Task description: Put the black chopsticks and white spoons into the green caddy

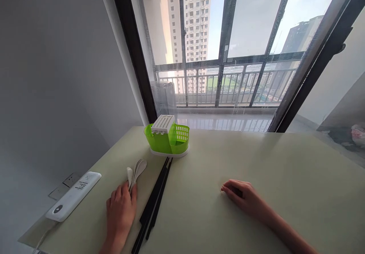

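Observation:
Near the table's left side, my left hand is closed around the handles of several white spoons, whose bowls point away from me. Just right of that hand lie long, thin black utensils; some look like chopsticks, and one is wider, its kind unclear. Their far ends reach the base of a bright green caddy with a slotted white top piece and a basket-like compartment on its right. My right hand rests on the table with its fingers curled and fingertips together, and nothing shows in them.
A white power strip with a cable lies along the table's left edge, beside a wall socket. The pale green table extends to the right. Past its far edge stands a glass sliding door with a dark frame.

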Available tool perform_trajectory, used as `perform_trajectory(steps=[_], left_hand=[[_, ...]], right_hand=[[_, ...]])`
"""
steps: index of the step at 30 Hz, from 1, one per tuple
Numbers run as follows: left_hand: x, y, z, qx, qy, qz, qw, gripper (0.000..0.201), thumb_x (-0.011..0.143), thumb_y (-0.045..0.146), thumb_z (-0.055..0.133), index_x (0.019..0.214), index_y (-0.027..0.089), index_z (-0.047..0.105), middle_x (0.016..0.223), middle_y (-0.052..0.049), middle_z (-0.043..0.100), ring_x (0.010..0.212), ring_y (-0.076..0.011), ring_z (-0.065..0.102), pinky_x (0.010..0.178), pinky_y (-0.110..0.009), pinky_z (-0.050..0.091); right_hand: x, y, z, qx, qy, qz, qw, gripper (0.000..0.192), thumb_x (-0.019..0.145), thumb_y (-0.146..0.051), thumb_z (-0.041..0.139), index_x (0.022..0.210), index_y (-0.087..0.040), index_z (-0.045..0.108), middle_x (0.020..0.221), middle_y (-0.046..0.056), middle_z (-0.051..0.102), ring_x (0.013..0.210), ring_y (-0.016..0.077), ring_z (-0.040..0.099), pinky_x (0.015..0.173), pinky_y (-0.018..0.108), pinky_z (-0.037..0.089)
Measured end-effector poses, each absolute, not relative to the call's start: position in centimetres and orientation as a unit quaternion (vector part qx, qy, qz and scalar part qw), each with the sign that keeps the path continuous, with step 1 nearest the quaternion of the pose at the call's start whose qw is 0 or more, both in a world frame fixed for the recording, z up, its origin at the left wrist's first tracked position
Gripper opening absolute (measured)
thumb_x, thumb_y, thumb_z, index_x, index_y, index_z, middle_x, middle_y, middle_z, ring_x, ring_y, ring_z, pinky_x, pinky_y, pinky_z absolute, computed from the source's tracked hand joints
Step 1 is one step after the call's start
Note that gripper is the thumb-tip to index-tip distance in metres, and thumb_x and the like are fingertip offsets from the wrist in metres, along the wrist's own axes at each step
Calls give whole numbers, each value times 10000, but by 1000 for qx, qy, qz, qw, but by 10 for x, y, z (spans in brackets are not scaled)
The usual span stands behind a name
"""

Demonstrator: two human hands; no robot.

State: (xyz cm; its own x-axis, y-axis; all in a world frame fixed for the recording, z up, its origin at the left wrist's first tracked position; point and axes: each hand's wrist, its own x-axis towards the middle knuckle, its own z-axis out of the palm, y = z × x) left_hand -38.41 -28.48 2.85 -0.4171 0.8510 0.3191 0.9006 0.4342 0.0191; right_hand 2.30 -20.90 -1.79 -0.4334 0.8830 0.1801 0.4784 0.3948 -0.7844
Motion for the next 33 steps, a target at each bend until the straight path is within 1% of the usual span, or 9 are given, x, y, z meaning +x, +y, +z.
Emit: perform_trajectory(steps=[7,11,16,20,23,25,27,31,33], left_hand=[[-390,-287,19,-548,-813,-131,150,501,1007,358,254,1160,72,636,1060,-201,728,1021,-355,660,851,-469,499],[-397,-285,13,-546,-800,-192,158,489,990,388,252,1094,99,633,955,-192,735,904,-343,685,782,-449,511],[-395,-289,22,-535,-787,-296,84,488,975,483,282,1042,147,629,886,-156,712,851,-330,679,706,-424,539],[-357,-294,41,-535,-758,-372,17,538,981,564,340,1178,147,618,1011,-153,699,951,-311,677,777,-425,563],[-308,-292,53,-539,-728,-422,-52,546,990,591,362,1205,165,627,1045,-136,707,949,-286,686,818,-416,567],[-272,-289,57,-556,-699,-430,-130,508,1006,572,381,1214,184,634,1086,-121,718,969,-268,688,853,-398,562],[-237,-285,58,-585,-653,-435,-205,478,1030,532,375,1256,189,620,1176,-123,705,1070,-258,665,930,-380,536],[-185,-276,50,-625,-577,-422,-313,454,1066,467,337,1301,174,593,1236,-137,683,1123,-240,635,969,-356,500],[-170,-271,42,-648,-543,-411,-340,440,1074,441,330,1307,175,592,1237,-138,679,1096,-232,636,962,-350,493]], right_hand=[[22,-209,-17,-440,-778,331,304,399,1006,-514,478,845,-212,682,689,0,617,618,150,500,587,274,382],[23,-210,-13,-437,-781,328,302,412,1009,-515,467,841,-205,678,700,4,618,630,150,493,591,275,378],[22,-211,-12,-439,-780,330,300,408,1008,-512,466,841,-205,677,698,5,612,630,150,489,595,277,370],[21,-210,-14,-436,-780,331,304,394,997,-509,484,838,-209,684,683,4,600,622,154,482,594,281,365],[23,-210,-10,-428,-760,380,308,402,982,-538,508,833,-206,679,654,-6,566,607,148,453,572,276,348],[26,-210,-4,-417,-730,439,318,404,972,-568,521,920,-204,688,696,2,601,628,150,469,578,273,364],[30,-209,2,-404,-690,494,341,436,964,-596,525,1089,-206,675,837,32,674,662,151,507,611,277,408],[38,-205,6,-379,-614,562,404,595,962,-646,496,1404,-248,512,1180,109,673,656,136,556,609,290,451],[41,-203,4,-370,-580,588,425,677,966,-663,472,1509,-267,388,1116,100,683,671,150,587,591,286,445]])
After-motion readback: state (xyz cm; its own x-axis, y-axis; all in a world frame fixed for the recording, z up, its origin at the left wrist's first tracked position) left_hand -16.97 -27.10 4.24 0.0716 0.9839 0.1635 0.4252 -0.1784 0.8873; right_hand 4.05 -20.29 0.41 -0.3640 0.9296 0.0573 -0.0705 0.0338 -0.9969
